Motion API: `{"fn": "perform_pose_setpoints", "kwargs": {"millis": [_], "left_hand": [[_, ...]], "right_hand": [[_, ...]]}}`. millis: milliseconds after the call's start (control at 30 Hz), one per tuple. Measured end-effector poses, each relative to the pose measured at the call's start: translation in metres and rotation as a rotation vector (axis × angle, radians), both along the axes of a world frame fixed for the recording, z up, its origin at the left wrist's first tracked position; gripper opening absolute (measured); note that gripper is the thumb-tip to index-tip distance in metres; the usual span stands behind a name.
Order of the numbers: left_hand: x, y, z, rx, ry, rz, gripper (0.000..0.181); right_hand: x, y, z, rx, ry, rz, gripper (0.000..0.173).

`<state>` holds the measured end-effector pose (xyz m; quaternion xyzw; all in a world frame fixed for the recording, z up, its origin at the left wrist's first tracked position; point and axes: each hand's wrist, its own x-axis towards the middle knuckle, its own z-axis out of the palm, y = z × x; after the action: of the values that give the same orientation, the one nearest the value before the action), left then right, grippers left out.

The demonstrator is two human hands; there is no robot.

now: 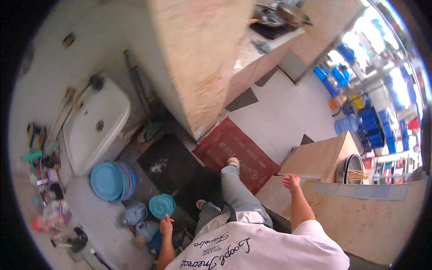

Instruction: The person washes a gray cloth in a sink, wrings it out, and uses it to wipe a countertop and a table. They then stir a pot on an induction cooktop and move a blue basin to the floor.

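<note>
My left hand [166,225] hangs low at my side with its fingers loosely bent, and nothing shows in it. In the picture it overlaps the lower edge of a round teal plastic basin [161,206]; whether they touch is not clear. My right hand [292,182] is held out at the other side, empty, with its fingers slightly apart. It is nearest the edge of a light wooden panel [312,152]. One foot is on a red doormat [236,148] that bears writing, and the other is behind on the dark floor mat [168,162].
A white washbasin [98,118] is on the left wall, above stacked blue plastic basins [106,180]. A wall end [202,67] juts out ahead. Beyond it a counter [266,47] carries pans. Blue bins [369,118] line shelving at right, near a water bottle [346,125].
</note>
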<state>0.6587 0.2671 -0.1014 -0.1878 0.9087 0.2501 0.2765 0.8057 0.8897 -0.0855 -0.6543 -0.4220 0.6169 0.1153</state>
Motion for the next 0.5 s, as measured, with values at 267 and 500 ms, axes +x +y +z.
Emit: {"fn": "perform_pose_setpoints", "kwargs": {"millis": [267, 500], "left_hand": [[-0.158, 0.314, 0.072, 0.143, 0.026, -0.455, 0.053], [-0.286, 0.605, 0.145, 0.332, 0.344, -0.813, 0.036]], "right_hand": [[0.036, 0.100, -0.034, 0.012, -0.151, 0.271, 0.017], [-0.030, 0.221, -0.005, 0.000, -0.060, 0.250, 0.028]]}}
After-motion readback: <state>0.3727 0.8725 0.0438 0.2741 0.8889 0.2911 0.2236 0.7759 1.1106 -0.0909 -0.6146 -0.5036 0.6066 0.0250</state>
